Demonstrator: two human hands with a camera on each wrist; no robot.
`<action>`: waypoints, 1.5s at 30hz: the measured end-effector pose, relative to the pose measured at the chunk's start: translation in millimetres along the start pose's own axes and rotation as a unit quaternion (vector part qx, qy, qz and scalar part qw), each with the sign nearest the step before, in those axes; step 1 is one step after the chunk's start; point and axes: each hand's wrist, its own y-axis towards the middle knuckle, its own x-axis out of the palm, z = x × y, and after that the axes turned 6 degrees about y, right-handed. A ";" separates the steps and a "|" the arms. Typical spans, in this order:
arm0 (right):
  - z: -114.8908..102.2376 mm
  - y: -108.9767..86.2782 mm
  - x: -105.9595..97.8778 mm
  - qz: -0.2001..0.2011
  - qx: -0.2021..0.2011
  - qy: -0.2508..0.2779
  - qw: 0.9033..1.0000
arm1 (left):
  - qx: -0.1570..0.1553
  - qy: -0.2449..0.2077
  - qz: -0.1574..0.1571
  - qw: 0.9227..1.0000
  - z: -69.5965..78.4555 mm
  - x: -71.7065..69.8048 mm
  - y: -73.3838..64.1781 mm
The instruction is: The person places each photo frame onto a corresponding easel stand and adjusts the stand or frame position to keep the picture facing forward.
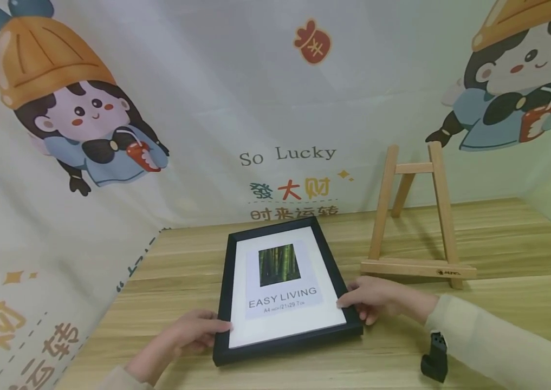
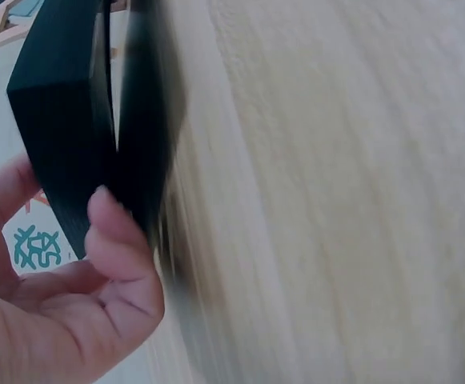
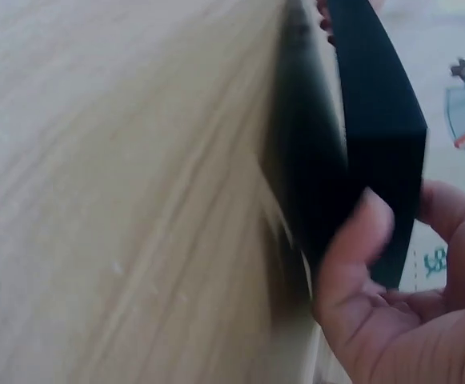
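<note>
A black picture frame [image 1: 290, 342] lies face up between my two hands, close over the wooden tabletop. Its white mat surrounds a small bamboo picture [image 1: 279, 265] above the words "EASY LIVING". At the near left corner, my left hand [image 1: 192, 330] grips the border, thumb on one side and fingers on the other. My right hand [image 1: 373, 295] holds the right border near its lower corner in the same pinch. Both wrist views show the border's thick edge [image 2: 64, 136] between thumb and fingers. The frame's back is mostly hidden.
To the right of the frame, a small wooden easel [image 1: 419, 268] stands upright, close beyond my right hand. Behind the table [image 1: 168, 271] hangs a pale cloth [image 1: 207, 108] printed with cartoon figures. A black device [image 1: 435, 360] hangs at my right sleeve.
</note>
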 end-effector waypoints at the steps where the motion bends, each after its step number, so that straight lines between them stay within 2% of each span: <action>1: 0.8 -0.4 -2.3 -0.013 0.002 0.013 1.000 | 0.006 -0.010 -0.015 1.000 -1.4 -1.2 -0.4; 5: 2.8 -1.0 -10.2 -0.062 0.004 0.052 0.997 | 0.036 -0.054 -0.081 0.995 -5.7 -6.8 -1.3; 9: 2.9 -2.1 -13.9 -0.089 0.005 0.091 0.992 | 0.060 -0.104 -0.144 0.982 -8.5 -11.7 -0.7; 14: 6.0 -2.3 -16.8 -0.112 0.003 0.129 0.985 | 0.070 -0.136 -0.194 0.969 -9.7 -15.2 -0.2; 21: 11.8 -1.2 -23.0 -0.135 0.001 0.167 0.977 | 0.070 -0.153 -0.204 0.964 -9.3 -16.3 -1.2; 26: 14.8 -0.8 -23.5 -0.143 0.003 0.192 0.971 | 0.070 -0.154 -0.198 0.965 -13.9 -14.8 -1.1; 31: 14.9 -1.0 -21.6 -0.135 0.004 0.199 0.971 | 0.065 -0.166 -0.186 0.966 -15.9 -13.1 -0.7; 40: 15.5 -2.0 -18.0 -0.123 0.007 0.207 0.970 | 0.074 -0.202 -0.191 0.958 -15.1 -11.3 -2.4; 45: 17.3 -1.9 -17.1 -0.121 0.000 0.205 0.971 | 0.069 -0.204 -0.183 0.959 -14.0 -11.5 -4.4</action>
